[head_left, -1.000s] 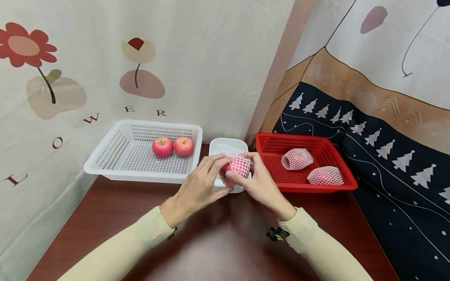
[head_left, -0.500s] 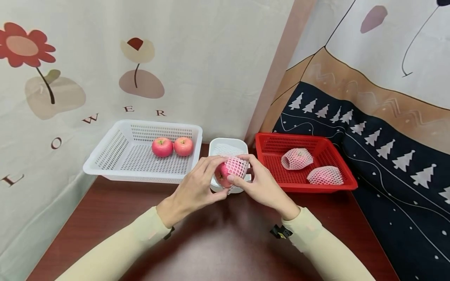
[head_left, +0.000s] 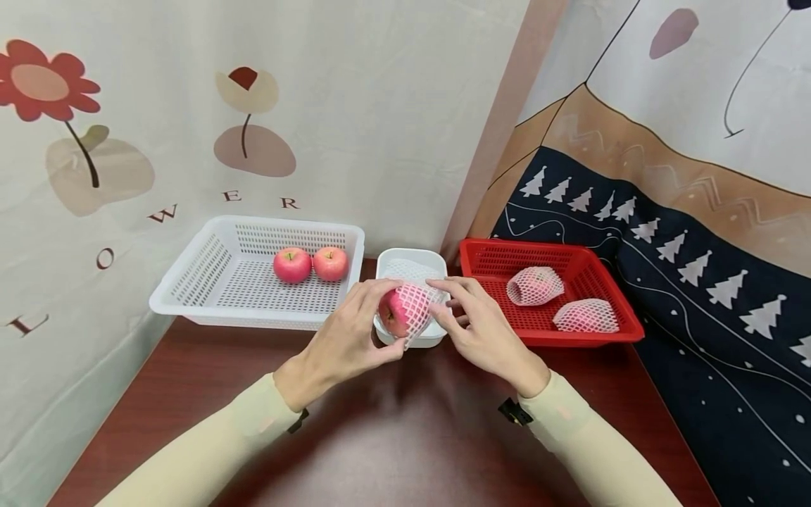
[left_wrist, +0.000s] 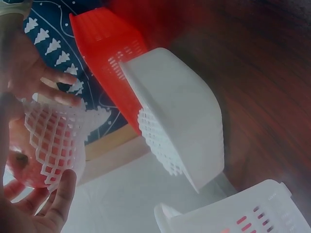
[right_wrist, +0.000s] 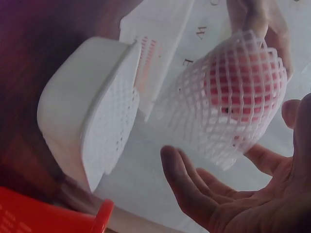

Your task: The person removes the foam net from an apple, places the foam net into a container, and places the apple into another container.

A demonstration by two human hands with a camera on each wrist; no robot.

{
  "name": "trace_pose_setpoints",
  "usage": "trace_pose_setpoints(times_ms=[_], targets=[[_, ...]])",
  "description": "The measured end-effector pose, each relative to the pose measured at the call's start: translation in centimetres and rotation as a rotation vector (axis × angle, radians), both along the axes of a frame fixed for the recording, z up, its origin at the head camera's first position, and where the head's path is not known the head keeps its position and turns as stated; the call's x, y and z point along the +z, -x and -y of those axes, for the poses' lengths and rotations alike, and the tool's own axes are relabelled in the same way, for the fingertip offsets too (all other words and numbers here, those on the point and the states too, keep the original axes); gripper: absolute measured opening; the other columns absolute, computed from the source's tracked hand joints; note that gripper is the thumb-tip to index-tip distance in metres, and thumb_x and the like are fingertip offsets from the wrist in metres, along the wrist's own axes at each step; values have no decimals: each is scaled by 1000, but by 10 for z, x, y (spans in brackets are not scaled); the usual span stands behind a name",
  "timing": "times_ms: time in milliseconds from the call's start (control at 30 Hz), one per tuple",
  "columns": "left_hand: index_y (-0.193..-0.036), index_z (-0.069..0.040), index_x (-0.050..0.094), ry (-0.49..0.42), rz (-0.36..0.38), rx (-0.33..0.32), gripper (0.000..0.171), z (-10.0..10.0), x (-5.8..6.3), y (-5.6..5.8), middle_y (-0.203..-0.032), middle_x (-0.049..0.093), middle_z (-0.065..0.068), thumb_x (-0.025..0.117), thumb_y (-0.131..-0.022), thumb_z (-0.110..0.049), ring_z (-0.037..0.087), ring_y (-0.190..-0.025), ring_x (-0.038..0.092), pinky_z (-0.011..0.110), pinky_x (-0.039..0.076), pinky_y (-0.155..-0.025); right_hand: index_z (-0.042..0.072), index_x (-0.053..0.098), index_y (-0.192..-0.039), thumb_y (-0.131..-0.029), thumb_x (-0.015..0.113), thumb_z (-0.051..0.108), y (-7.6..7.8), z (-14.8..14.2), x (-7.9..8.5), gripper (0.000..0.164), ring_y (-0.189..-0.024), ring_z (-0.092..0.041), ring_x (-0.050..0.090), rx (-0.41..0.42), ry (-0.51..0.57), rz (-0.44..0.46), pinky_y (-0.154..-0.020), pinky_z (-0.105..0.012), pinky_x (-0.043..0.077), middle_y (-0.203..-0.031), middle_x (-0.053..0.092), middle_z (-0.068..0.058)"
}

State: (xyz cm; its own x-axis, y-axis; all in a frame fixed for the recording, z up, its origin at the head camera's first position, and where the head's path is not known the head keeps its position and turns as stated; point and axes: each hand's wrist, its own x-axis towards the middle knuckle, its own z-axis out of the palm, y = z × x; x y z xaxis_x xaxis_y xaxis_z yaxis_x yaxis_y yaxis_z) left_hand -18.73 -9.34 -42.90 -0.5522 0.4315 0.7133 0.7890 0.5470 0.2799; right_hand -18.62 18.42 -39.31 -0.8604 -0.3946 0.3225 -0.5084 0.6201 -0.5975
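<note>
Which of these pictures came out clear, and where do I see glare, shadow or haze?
Head view: clearest, with pale glare on the table and darker shading beside the sleeves; left wrist view: hazy and washed out, the held apple looking muted; right wrist view: also milky, the foam net soft-edged, the printed letters turned sideways.

I see two apples [head_left: 293, 265] in the left basket [head_left: 253, 322]. A tub [head_left: 423, 341] stands between it and the right basket [head_left: 551, 339].
</note>
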Motion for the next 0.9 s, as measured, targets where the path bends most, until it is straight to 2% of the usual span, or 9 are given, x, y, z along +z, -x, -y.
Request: trace_pose_setpoints(times_ms=[133, 267, 367, 567, 767, 900], targets=[[-156, -2, 57, -8, 6, -4, 90, 1, -1, 0, -142, 72, 13, 101, -80, -22, 30, -123, 71, 43, 63, -109, 20, 64, -165, -120, 65, 27, 4, -6, 1, 46, -144, -29, 70, 51, 6, -80, -114, -53, 66, -171, 59, -12], [-155, -1, 56, -21, 4, -7, 92, 2, -1, 0, -141, 71, 13, 101, -78, -21, 30, -120, 71, 44, 63, -106, 16, 64, -164, -110, 70, 10, 9, -11, 4, 54, -156, -29, 62, 132, 7, -190, -128, -54, 55, -169, 63, -8], [-155, 0, 55, -34, 11, -12, 93, 2, -1, -1, -140, 71, 14, 101, -77, -20, 30, -119, 71, 45, 63, -104, 15, 66, -162, -102, 73, 2, 12, -13, 6, 61, -155, -27, 63, 196, 11, -239, -132, -45, 52, -166, 67, -7], [-154, 1, 56, -46, 37, -22, 91, 3, -1, -2, -141, 71, 16, 99, -77, -21, 30, -120, 72, 47, 64, -104, 15, 70, -156, -99, 79, -2, 17, -14, 6, 61, -145, -25, 70, 275, 36, -245, -130, -28, 51, -155, 74, -6], [-154, 1, 53, -55, 97, -32, 92, 3, 0, -3, -140, 71, 16, 99, -78, -22, 27, -123, 72, 48, 64, -108, 16, 74, -152, -99, 86, -2, 19, -12, 4, 57, -133, -22, 75, 286, 64, -259, -123, -25, 56, -143, 79, -4], [-150, 1, 52, -76, 124, -37, 90, 3, 0, -5, -139, 71, 17, 99, -77, -20, 28, -125, 72, 51, 65, -106, 16, 77, -148, -98, 89, -2, 21, -11, 1, 54, -127, -21, 76, 296, 90, -280, -117, -28, 60, -138, 81, -4]])
